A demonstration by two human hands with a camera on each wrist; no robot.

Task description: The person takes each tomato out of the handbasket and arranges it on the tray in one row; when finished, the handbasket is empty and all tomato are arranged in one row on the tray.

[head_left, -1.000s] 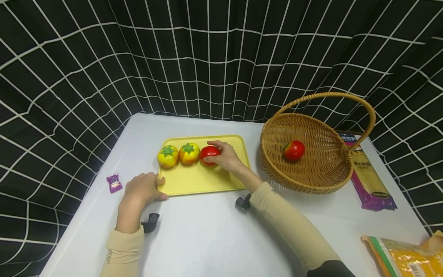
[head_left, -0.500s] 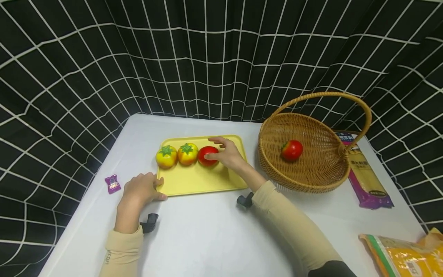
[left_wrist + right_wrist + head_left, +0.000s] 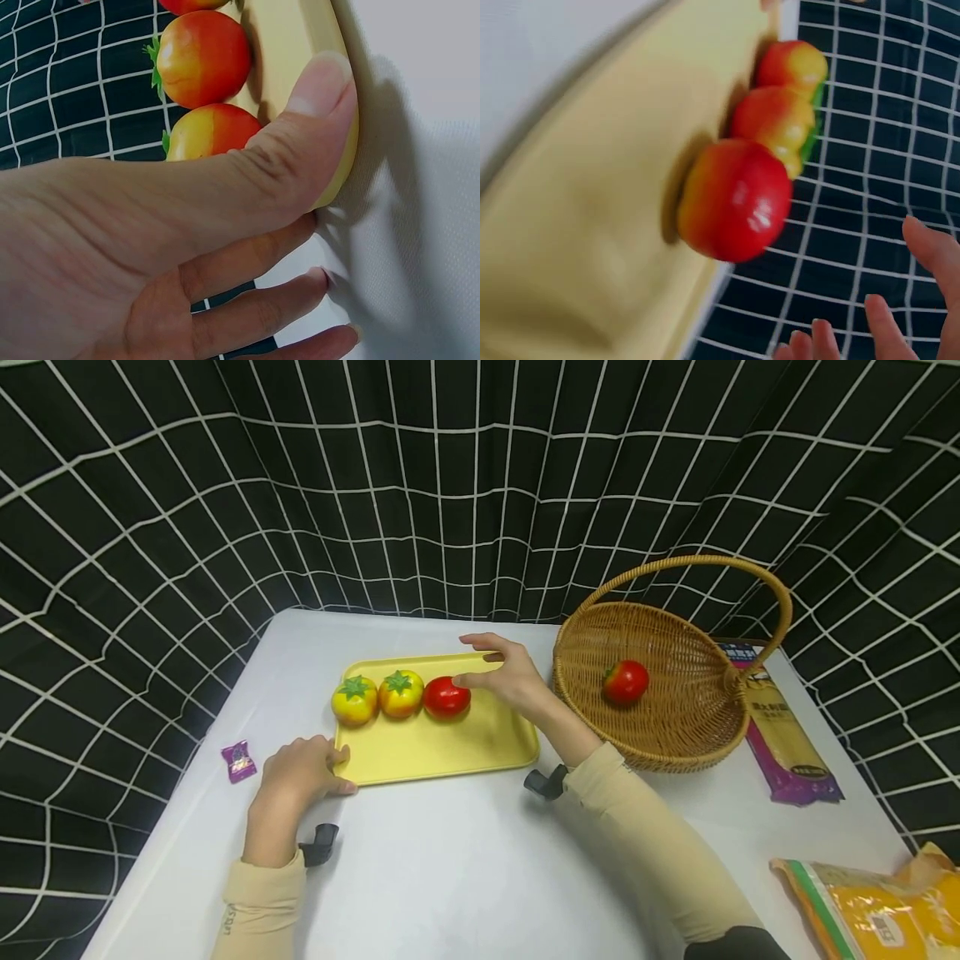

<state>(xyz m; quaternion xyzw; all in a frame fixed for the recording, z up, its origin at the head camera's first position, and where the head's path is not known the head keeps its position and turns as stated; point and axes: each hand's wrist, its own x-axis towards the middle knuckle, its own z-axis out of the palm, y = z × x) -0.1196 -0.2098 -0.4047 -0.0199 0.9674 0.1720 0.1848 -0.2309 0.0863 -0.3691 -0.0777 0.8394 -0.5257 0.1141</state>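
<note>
Right hand (image 3: pixel 513 678) has lifted away; black gridded cloth (image 3: pixel 420 485) backs white table (image 3: pixel 435 860).

On the left sleeve (image 3: pixel 262 889), between seven and eight o'clock, dark letters seem to begin with "Lets". The purple-gold packet (image 3: pixel 787 735), at three o'clock, bears Chinese characters, too small for sure reading.

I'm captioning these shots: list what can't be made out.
Head view: lettering on the purple wrapper, too small.
Head view: part of the long packet, hidden behind the basket.
Head view: rest of the orange bag, cut off by edges.
Left wrist view: part of the nearest fruit, hidden by the left hand.
</note>
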